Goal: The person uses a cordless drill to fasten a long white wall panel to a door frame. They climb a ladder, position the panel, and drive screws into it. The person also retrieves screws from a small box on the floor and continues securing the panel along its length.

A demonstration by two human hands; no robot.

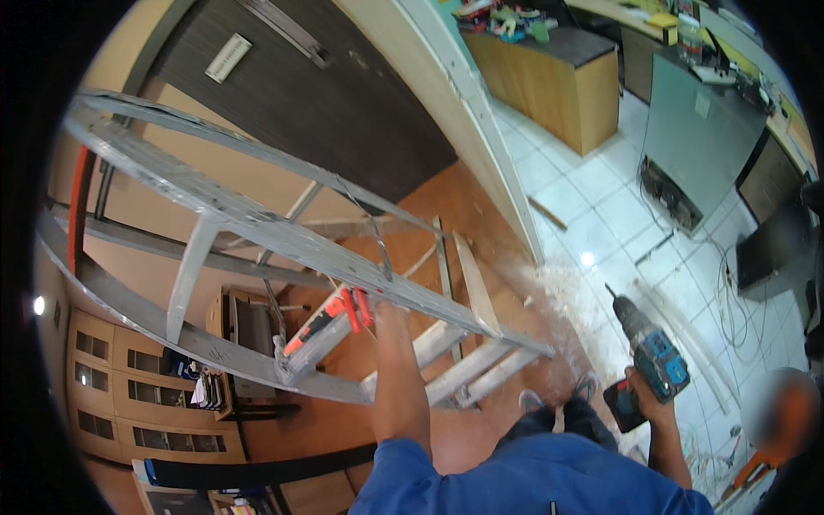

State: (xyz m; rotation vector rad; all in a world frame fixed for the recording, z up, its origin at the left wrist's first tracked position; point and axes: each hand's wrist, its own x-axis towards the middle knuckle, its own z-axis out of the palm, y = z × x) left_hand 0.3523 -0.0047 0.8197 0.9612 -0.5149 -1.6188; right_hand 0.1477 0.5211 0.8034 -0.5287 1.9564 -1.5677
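In my right hand (642,393) is a blue and black cordless drill (661,356), gripped by its handle, with its bit pointing up and away. My left hand (391,314) reaches to the side rail of an aluminium stepladder (283,227); its fingers are mostly hidden at the rail. Right beside that hand, a tool with red handles (354,309) sits at the ladder. An orange and black tool (314,333) lies on a ladder step, its kind unclear.
A dark door (318,94) stands behind the ladder. White debris (562,300) lies on the floor by the door frame (493,146). Long pale strips (687,335) and loose cables (730,318) lie on the tiles at right. Desks (549,77) and wooden cabinets (146,386) stand farther off.
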